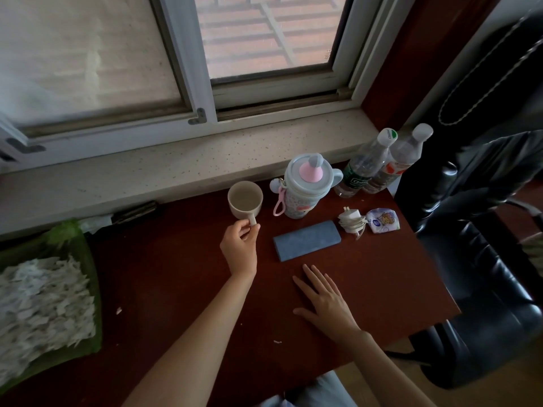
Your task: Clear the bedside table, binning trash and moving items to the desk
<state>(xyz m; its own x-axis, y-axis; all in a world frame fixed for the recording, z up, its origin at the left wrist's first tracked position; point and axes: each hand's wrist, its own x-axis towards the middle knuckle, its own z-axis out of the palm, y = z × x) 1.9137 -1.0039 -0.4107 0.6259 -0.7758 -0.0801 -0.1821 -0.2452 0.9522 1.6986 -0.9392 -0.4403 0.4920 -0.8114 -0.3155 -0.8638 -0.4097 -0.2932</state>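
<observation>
A cream mug (245, 198) stands on the dark red desk (176, 274) near the window sill. My left hand (239, 248) pinches its handle from below. My right hand (323, 301) lies flat on the desk with fingers spread, holding nothing. Just beyond its fingertips lies a grey-blue flat case (307, 243). A pastel child's flask (305, 186) with a pink cap stands right of the mug. A white charger (351, 223) with its wound cable and a small tissue pack (382, 220) lie further right. Two clear plastic bottles (379, 163) stand at the desk's back right corner.
A green tray (85, 259) of shredded white paper sits at the desk's left. A black leather chair (484, 259) stands against the desk's right edge. The stone window sill (176, 168) and a window run along the back. Small paper scraps (119, 311) dot the desk.
</observation>
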